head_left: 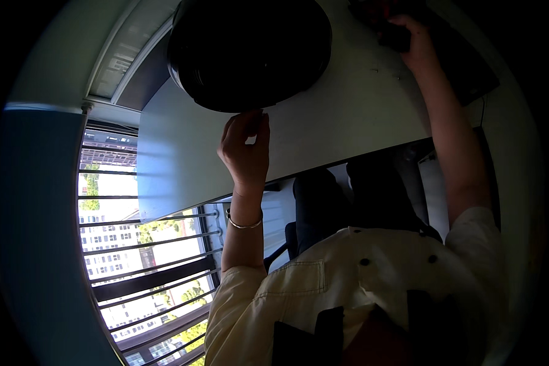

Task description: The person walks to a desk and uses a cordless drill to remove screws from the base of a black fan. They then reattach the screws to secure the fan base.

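Note:
A large black round object, perhaps a seat or a lid, rests on the pale table; it is too dark to name surely. My left hand is at its near rim, thumb and fingers pinched together. Whatever lies between those fingertips is too small and dark to make out. Far to the right, my right hand is closed on a dark object with red parts, whose kind the shadow hides. Between the hands, nearer the right one, small screw-like pieces lie on the table.
A dark flat mat or case lies at the table's right end, beside my right forearm. On the left is a barred window. My legs are under the table's near edge, with a dark chair part beside them.

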`<state>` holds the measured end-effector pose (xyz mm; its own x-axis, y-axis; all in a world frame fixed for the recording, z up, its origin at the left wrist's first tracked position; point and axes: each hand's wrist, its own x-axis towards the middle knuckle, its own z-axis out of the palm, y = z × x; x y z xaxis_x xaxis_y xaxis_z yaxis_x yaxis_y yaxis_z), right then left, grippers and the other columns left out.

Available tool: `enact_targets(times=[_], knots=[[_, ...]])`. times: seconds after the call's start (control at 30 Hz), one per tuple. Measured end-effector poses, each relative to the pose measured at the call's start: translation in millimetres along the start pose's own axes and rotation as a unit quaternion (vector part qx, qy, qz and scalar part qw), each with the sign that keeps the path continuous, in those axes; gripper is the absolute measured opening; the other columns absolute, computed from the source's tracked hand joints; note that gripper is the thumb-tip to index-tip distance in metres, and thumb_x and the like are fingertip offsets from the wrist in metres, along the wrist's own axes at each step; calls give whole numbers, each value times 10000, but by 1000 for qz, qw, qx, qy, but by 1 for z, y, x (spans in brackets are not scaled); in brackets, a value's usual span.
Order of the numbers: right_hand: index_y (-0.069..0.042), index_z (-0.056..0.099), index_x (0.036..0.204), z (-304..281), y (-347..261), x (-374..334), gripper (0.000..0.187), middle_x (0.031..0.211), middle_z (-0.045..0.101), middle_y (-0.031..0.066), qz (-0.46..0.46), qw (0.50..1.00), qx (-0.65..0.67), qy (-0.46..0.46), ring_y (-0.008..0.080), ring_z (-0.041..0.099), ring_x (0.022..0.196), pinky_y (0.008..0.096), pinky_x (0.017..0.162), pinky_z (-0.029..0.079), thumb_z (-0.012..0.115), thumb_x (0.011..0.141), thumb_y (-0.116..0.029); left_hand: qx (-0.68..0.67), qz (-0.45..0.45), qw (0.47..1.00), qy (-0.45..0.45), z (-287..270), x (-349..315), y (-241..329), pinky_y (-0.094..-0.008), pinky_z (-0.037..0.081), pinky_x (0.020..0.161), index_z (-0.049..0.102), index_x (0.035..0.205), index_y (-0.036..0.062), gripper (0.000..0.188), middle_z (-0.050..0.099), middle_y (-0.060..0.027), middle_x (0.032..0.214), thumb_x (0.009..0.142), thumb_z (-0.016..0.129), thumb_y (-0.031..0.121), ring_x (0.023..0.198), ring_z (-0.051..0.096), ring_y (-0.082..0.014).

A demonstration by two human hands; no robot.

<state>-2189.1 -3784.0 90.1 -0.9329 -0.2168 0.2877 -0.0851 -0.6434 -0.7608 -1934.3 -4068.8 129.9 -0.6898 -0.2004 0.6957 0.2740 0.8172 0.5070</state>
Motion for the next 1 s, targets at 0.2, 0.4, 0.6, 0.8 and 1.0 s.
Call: enact_targets(times=[0.2,0.4,0.6,0.8,1.0], knots=[[29,591,1009,42,-14,-19,321,916,635,136,-12,999,-53,-7,206,610,826,302,626,494,568,740,-145,-99,23,987,126,-6,13,8,-209,535,573,659,867,9,148,648,-67,813,732,681,-49,642,632,-119],[-1,595,1027,49,-12,-23,314,1012,649,109,-41,998,-40,-4,161,592,819,279,612,477,562,741,-127,58,189,946,257,-4,53,7,-190,534,541,668,830,21,113,617,-55,883,732,701,-23,720,610,-118],[9,557,1116,45,-11,-21,401,1021,640,105,-59,993,-93,-29,151,591,820,279,608,483,518,753,-156,123,279,912,276,2,87,7,-196,519,562,687,849,45,122,599,-41,861,733,722,30,706,591,-123],[-1,578,1098,50,-13,-24,411,1004,650,108,-76,986,-146,-21,139,589,834,274,622,484,530,744,-204,147,276,904,290,6,102,4,-203,502,538,696,846,57,101,608,-37,845,747,717,65,715,588,-121],[78,569,982,57,-12,-22,380,929,645,180,-15,1000,20,-4,204,613,754,281,687,501,555,625,-50,192,293,887,301,8,109,0,-217,492,500,699,815,59,88,607,-34,819,739,728,90,671,585,-120]])
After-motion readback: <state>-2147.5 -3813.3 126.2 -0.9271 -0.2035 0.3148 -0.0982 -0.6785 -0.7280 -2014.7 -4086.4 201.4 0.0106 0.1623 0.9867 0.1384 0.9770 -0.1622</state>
